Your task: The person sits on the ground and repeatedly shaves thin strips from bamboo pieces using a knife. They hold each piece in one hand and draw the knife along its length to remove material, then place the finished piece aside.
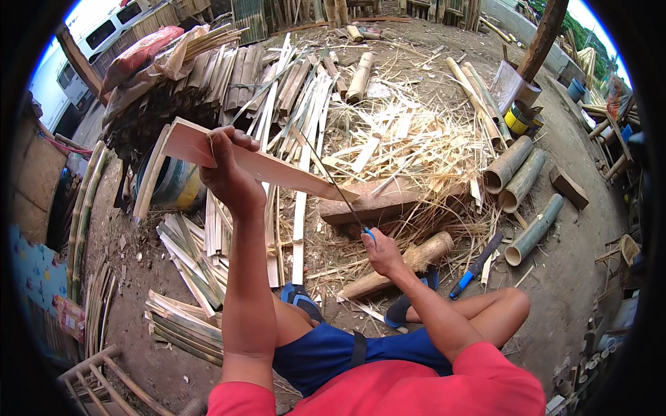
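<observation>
Your L hand [236,170], raised, has fingers curled firmly round a pale bamboo slat [288,170], thumb on the near side. The slat slants down to the R, its tip in line w/ a wooden block [385,201]; can't tell if they touch. Your R hand [383,253] has fingers wrapped tight round a blue-handled knife [367,231], blade crossing the slat's R tip; contact unclear.

Progress, judged from the piles: prob. well along but unfinished. Split strips [187,326] lie near the ground's L edge, more slats [291,83] toward the far edge, and a broad heap of shavings [416,142] sits beyond the block. The slat in hand looks mostly flat & smooth. Still whole: bamboo tubes [534,229] to the R.

Surface: bare brown dirt ground [583,277], no tabletop, littered w/ offcuts. A log [402,267] lies by your feet, a second knife [475,267] just R of it. Room: open-air yard, bamboo fence [250,17] at the far edge, wooden post [544,41] far R, white vehicle [104,35] in the far L corner.
</observation>
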Demonstrator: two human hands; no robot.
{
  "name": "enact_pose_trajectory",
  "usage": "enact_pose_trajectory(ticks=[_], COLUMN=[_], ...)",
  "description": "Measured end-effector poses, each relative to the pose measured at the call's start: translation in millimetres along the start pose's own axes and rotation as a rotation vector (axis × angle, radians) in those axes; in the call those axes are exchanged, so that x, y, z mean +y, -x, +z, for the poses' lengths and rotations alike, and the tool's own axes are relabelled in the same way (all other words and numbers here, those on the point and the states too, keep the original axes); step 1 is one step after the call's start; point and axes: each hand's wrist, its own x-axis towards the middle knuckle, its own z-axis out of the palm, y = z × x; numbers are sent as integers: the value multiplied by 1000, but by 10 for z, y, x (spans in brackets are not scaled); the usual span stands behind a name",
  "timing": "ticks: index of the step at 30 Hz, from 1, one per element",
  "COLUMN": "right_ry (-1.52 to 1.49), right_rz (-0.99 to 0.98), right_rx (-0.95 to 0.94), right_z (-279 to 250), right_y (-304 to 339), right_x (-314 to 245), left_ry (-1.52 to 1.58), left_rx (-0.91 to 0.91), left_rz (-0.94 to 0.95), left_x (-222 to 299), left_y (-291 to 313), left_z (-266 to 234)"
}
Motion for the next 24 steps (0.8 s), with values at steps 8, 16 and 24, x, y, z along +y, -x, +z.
enact_pose_trajectory(ticks=[8, 16, 24], right_ry=[-14, -306, -252], right_rz=[381, -178, -262], right_rx=[-17, -3, 21], right_z=[223, -294, -473], right_y=[-272, 505, 507], right_x=[506, -998, -1616], left_ry=[-27, -159, -286], left_rx=[-42, -337, -70], left_rz=[-1, 137, 208], left_x=[112, 49, -58], left_y=[28, 133, 210], left_z=[45, 53, 135])
